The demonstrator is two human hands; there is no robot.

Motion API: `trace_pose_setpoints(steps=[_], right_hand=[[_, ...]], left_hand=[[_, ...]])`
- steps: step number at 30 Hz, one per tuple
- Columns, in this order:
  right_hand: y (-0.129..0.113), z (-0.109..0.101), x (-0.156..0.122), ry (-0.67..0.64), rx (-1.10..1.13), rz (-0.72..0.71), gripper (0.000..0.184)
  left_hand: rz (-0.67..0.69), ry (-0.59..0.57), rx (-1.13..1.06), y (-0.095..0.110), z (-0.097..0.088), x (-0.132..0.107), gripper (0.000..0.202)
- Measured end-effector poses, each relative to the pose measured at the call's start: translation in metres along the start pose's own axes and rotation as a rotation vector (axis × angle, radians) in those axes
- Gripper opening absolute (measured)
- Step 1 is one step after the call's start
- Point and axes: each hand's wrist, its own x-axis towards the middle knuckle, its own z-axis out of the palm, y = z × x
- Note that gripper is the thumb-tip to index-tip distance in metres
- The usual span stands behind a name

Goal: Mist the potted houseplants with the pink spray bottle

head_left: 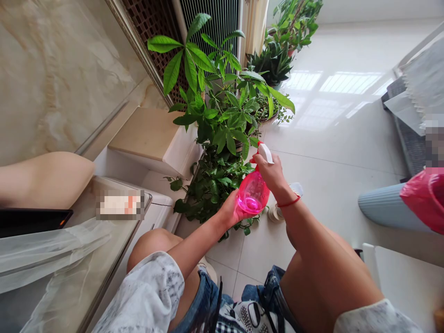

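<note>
A translucent pink spray bottle (252, 190) with a white and red trigger head is held out in front of me, tilted towards the plants. My right hand (269, 170) wraps round its neck and trigger; a red cord circles that wrist. Under the bottle's base, my left hand (231, 210) supports it with the fingers partly hidden. Just beyond the nozzle grows a leafy green potted plant (229, 106). Below it spreads a lower, darker trailing plant (211, 185), close to my left hand.
A cabinet (145, 134) and a cloth-draped counter (114, 236) stand on the left. Further plants (272, 62) line the back by a curtain. To the right are a blue bin (381, 206) with a pink bag (425, 199), a white stool-like seat (405, 282) and shiny floor tiles (322, 143).
</note>
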Motion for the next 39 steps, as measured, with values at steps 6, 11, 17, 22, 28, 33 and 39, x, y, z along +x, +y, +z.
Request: trace_pose_setpoints(steps=[6,11,17,22,28,33,39], right_hand=[[-0.003,0.000,-0.002,0.003,-0.022,-0.006,0.013],[-0.005,0.001,-0.003,-0.026,-0.005,0.022,0.016],[-0.006,0.002,-0.006,0.013,-0.058,0.001,0.015],[-0.006,0.002,-0.007,0.021,-0.056,0.011,0.012],[-0.006,0.001,-0.006,0.031,-0.037,0.024,0.011],[-0.009,-0.001,-0.007,0.062,-0.065,0.022,0.012],[-0.012,-0.002,-0.010,0.044,-0.046,0.029,0.013]], left_hand=[[0.001,-0.001,-0.003,0.000,0.001,-0.001,0.046],[0.007,0.037,0.006,0.000,0.000,0.000,0.048],[-0.031,-0.002,-0.016,-0.003,-0.002,0.000,0.044],[-0.018,0.026,-0.010,-0.003,-0.001,0.000,0.044],[-0.029,0.001,-0.012,0.000,0.006,-0.003,0.041],[-0.032,0.073,-0.010,0.000,0.009,-0.005,0.039],[-0.031,0.023,-0.039,-0.001,0.012,-0.002,0.037]])
